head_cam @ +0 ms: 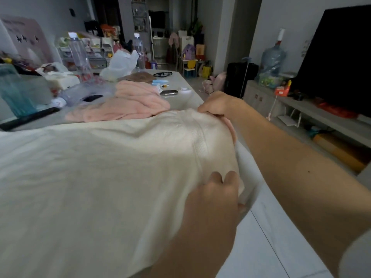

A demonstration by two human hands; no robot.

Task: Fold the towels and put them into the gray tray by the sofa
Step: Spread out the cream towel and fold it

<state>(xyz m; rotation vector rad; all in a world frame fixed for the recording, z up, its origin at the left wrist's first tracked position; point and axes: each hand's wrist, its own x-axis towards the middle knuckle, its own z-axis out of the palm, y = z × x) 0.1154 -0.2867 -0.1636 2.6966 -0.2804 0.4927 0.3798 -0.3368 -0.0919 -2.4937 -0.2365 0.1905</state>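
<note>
- Head view shows me early in the job — the cream towel is spread wide over the table, not yet folded.
- My right hand pinches its far corner at about 1 o'clock, fingers curled on the hem.
- My left hand grips the near corner at roughly 5 o'clock, thumb tucked under the edge.
- Pink towels lie heaped just beyond, around 11 o'clock — they look unfolded and still waiting.
- No gray tray or sofa is in sight, so I judge nothing is put away yet.
</note>
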